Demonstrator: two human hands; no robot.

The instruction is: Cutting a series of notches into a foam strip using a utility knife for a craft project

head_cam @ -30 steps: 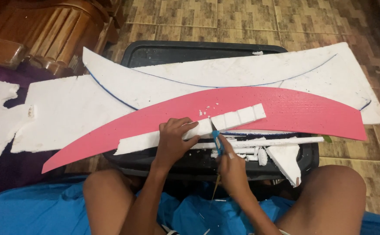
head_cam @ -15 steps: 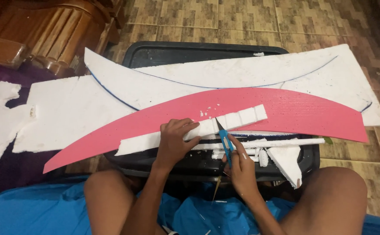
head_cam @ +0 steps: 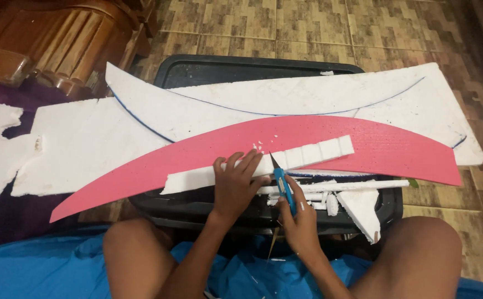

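Left hand point(head_cam: 236, 185) presses flat on the white foam strip point(head_cam: 263, 164), which lies on the pink foam crescent point(head_cam: 319, 145). Right hand point(head_cam: 299, 218) grips a blue craft knife point(head_cam: 283, 187), blade at the strip. Strip judged light, brittle, crumbly; best held flat beside the cut.

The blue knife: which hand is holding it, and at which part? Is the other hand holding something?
The right hand holds the blue knife by its handle. The left hand presses flat on the white foam strip, gripping nothing.
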